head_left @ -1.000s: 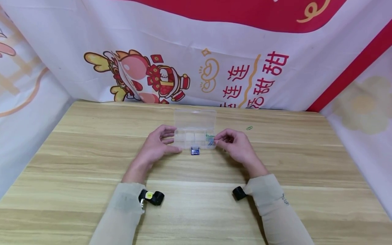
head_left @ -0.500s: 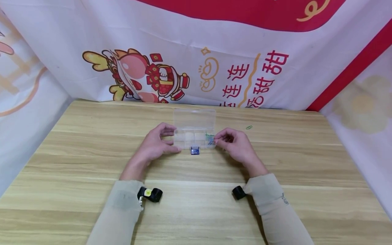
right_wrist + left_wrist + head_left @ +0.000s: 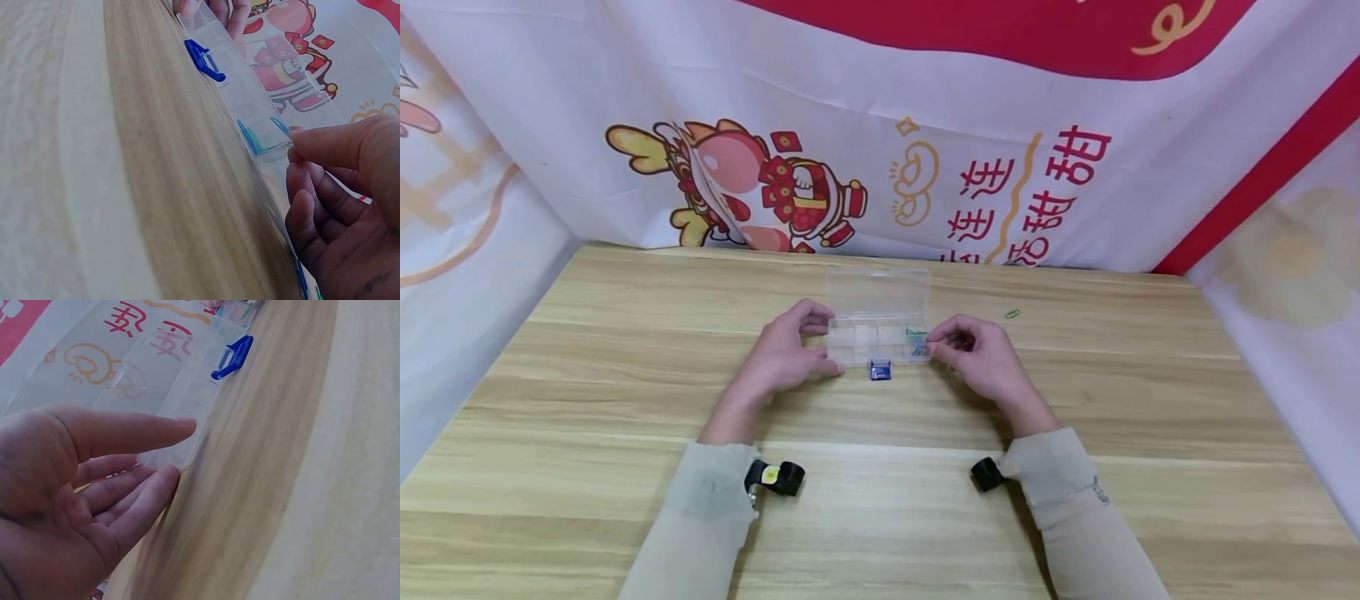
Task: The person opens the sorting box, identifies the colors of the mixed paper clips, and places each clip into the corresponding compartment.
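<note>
A clear plastic compartment box (image 3: 867, 340) stands on the table with its lid (image 3: 877, 293) raised at the back. My left hand (image 3: 786, 348) holds the box's left end, thumb near the front corner. At the right end, my right hand (image 3: 973, 354) pinches a blue paper clip (image 3: 279, 125) between thumb and forefinger, over the rightmost compartments. Blue and green paper clips (image 3: 249, 137) lie in that part of the box. The blue latch (image 3: 881, 371) hangs down at the middle of the front side. In the left wrist view, the right hand barely shows.
A green paper clip (image 3: 1012, 314) lies on the wooden table (image 3: 880, 517), right of the box and farther back. Blue and green slivers (image 3: 302, 278) show beside the right hand in its wrist view. A printed white and red cloth (image 3: 850, 100) hangs behind the table.
</note>
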### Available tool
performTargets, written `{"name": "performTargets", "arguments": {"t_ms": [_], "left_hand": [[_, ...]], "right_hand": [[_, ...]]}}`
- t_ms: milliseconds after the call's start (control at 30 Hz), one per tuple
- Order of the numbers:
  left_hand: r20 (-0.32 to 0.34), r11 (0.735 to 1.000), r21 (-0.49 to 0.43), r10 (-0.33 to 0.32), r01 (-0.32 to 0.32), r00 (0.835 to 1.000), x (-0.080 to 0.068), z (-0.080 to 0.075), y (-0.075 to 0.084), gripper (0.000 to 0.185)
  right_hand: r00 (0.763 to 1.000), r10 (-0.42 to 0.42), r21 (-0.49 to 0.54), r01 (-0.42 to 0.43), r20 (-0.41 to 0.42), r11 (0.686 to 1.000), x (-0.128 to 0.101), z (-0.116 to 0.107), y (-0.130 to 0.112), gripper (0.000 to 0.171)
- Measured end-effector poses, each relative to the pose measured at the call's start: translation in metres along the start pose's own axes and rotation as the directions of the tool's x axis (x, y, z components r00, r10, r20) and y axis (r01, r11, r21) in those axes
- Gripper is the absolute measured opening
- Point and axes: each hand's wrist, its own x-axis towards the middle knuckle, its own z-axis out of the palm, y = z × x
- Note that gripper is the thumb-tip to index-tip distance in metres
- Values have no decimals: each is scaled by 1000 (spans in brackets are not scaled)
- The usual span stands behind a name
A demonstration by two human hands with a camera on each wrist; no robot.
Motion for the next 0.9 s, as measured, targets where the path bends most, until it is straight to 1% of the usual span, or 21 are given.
{"name": "performTargets", "arguments": {"t_ms": [167, 367, 567, 700, 900], "left_hand": [[-7, 1000, -21, 11, -11, 1000, 1, 1, -3, 75], [-13, 996, -84, 8, -9, 1000, 3, 2, -9, 78], [-14, 995, -101, 11, -12, 1000, 4, 2, -12, 79], [-10, 991, -129, 18, -19, 1000, 4, 1, -14, 80], [-12, 989, -148, 24, -25, 1000, 4, 1, -15, 80]], "right_hand": [[1000, 6, 2, -6, 1, 1000, -1, 0, 0, 7], [1000, 21, 9, -21, -4, 1000, -1, -1, 0, 9], [1000, 24, 8, -24, -18, 1000, -1, -1, 1, 10], [1000, 20, 7, -20, -20, 1000, -1, -1, 2, 11], [1000, 23, 26, -23, -11, 999, -1, -1, 1, 11]]}}
